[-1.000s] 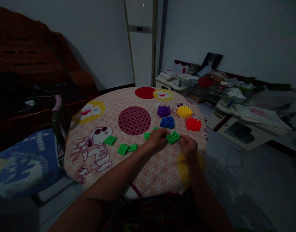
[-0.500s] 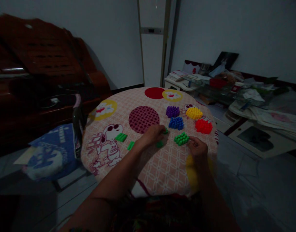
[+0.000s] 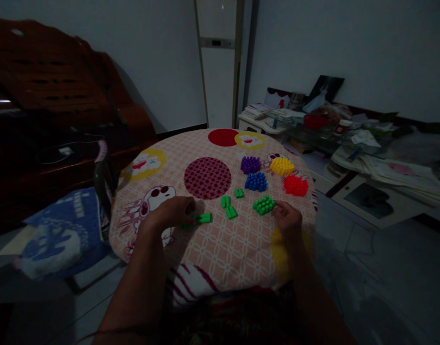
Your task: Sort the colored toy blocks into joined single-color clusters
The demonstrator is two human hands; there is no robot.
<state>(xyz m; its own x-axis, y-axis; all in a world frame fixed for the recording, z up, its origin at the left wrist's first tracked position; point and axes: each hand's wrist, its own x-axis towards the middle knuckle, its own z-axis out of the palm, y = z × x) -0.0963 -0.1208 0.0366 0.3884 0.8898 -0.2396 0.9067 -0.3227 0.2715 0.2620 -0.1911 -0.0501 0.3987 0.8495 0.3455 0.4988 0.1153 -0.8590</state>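
1. Green pieces [image 3: 225, 201] lie on the patterned tabletop [image 3: 220, 254] between your two hands; work low over the cloth, since a tug on it could upset anything upright.
2. Your left hand [image 3: 173, 212] bends over more of them on the left; you cannot tell here whether its fingers are clamped on one. Lift straight up rather than sweeping sideways.
3. Your right hand [image 3: 289, 219] has thumb and forefinger close together at the right edge of the green cluster [image 3: 263, 205]; whether they pinch a piece cannot be told. Steady that edge lightly, without pushing towards the blue cluster [image 3: 256, 182] just beyond.
4. With your fingertips, square each piece upright against its neighbours before letting go.
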